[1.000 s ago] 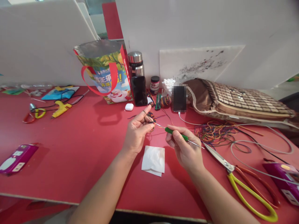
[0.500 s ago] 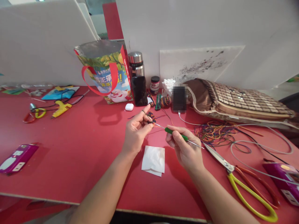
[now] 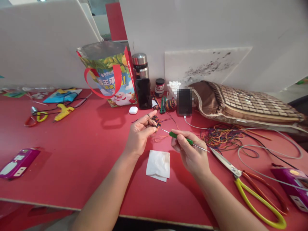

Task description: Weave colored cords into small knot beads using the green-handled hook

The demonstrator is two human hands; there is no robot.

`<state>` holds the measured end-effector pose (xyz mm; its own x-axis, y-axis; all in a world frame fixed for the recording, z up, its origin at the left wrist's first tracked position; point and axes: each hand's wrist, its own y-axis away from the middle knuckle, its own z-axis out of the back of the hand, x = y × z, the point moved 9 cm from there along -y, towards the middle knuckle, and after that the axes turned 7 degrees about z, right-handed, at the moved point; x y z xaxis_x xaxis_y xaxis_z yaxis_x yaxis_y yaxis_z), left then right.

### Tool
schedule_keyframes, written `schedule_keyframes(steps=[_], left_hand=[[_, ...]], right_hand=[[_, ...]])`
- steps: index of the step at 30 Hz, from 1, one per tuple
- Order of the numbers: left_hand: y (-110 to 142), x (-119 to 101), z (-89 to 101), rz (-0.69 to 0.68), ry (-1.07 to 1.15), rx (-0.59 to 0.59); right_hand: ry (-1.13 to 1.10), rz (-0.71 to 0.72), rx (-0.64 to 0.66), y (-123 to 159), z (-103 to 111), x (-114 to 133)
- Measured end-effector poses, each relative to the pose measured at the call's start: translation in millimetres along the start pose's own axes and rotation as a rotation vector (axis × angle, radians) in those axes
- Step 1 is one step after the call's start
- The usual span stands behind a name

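Observation:
My left hand (image 3: 140,135) pinches a small piece of dark multicoloured crochet work (image 3: 157,121) between thumb and fingers, with yarn looped over the raised index finger. Much of the piece is hidden behind the fingers. My right hand (image 3: 191,149) grips the green handle of a crochet hook (image 3: 181,137), whose thin metal shaft points left and meets the work by my left thumb. A second metal end sticks out behind my right hand. Loose strands of yarn trail from the work across the red table (image 3: 96,166). A ball of multicoloured yarn (image 3: 170,104) lies farther back.
A white tissue (image 3: 158,165) lies between my forearms. Large scissors (image 3: 255,189) and tangled yarn (image 3: 222,136) are to the right. Behind stand a phone (image 3: 143,93), a flask (image 3: 140,65), a carrier bag (image 3: 108,77) and a jar (image 3: 159,87). A glue gun (image 3: 63,112) lies left.
My left index finger has lowered slightly and moved a little right, and the left thumb has shifted slightly. The hook stays at the work, with my right hand almost still.

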<state>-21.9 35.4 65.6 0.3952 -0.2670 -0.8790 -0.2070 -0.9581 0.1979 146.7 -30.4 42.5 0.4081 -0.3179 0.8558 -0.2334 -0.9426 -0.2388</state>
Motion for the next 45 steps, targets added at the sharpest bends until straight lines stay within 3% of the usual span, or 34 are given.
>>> schedule_keyframes(steps=[2,7,9,21,28,39,45], left_hand=[[2,-8,-0.5,-0.076,-0.057,-0.010],[-2,7,-6.0,0.141,0.023,0.115],[-3,8,-5.5,0.157,0.019,0.126],[0,-11,-1.0,-0.091,-0.188,-0.003],[3,-6,-0.8,-0.056,-0.204,-0.008],[3,-6,-9.2,-0.098,-0.104,0.087],[4,-8,-6.0,-0.093,-0.196,0.040]], right_hand=[[-0.001,0.004,0.002,0,0,1],[0.002,-0.011,0.016,0,-2,2],[-0.014,-0.004,0.003,-1,-2,4],[0.019,-0.004,-0.029,-3,1,6],[-0.007,-0.007,-0.038,-3,1,7],[-0.013,0.015,-0.064,-7,1,14],[-0.015,0.011,-0.061,-7,0,15]])
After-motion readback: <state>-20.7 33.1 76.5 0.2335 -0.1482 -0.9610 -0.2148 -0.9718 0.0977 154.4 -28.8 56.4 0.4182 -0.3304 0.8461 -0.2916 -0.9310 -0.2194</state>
